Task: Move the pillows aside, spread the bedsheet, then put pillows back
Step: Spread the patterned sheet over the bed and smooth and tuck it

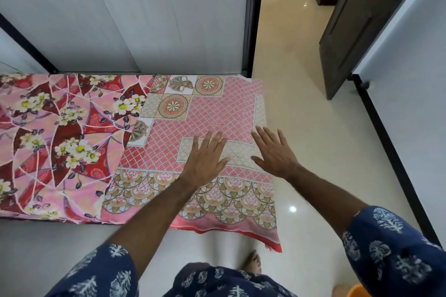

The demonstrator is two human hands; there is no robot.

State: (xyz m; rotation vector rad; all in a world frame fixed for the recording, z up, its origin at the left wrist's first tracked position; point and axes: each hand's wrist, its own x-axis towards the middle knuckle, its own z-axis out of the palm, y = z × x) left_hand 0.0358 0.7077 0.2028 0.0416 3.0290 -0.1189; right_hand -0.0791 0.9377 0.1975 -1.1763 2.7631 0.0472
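Note:
A pink pillow [212, 113] with a lattice and medallion pattern lies flat at the right end of the bed. Its lower edge hangs a little over the bed's near side. Under it and to the left spreads the red and pink floral bedsheet [55, 142], lying smooth over the mattress. My left hand [205, 161] rests palm down on the pillow with the fingers spread. My right hand [272, 149] lies flat near the pillow's right edge, fingers apart too. Neither hand grips anything.
A grey panelled wall [120, 14] with black frame bars stands behind the bed. Cream tiled floor [301, 108] runs to the right toward a dark open door [357, 26]. A white wall with a black skirting is at the far right. My bare foot [253, 260] stands by the bed.

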